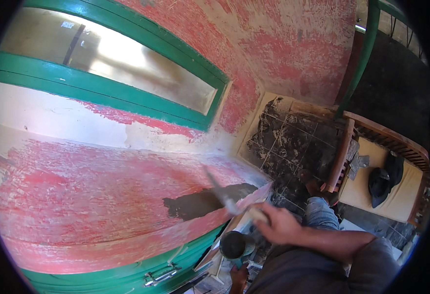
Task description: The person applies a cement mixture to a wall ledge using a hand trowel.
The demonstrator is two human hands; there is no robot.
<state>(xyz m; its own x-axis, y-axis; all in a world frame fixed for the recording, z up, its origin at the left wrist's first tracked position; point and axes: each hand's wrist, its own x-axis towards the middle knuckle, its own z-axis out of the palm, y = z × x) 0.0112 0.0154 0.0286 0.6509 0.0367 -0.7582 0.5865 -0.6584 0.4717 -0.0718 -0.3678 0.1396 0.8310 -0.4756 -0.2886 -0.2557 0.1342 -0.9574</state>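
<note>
My right hand (281, 224) is closed around the pale handle of a trowel (220, 190). Motion blurs its narrow blade, which reaches across a dark grey wet patch (190, 203) on the scraped red and white wall surface (102, 191). I cannot tell whether the blade touches the patch. Lower down, my left hand (239, 275) grips a round container (233, 244) by its green handle. Dark grey material shows inside the container, whose rim faces up beneath the wall's edge.
A green window frame (127, 95) runs along the upper left, with green woodwork and a metal handle (162, 275) below the red surface. Dark floor tiles (293, 134) are smeared with pale residue. At right stands a wooden seat (366, 196) holding a black cap (380, 186).
</note>
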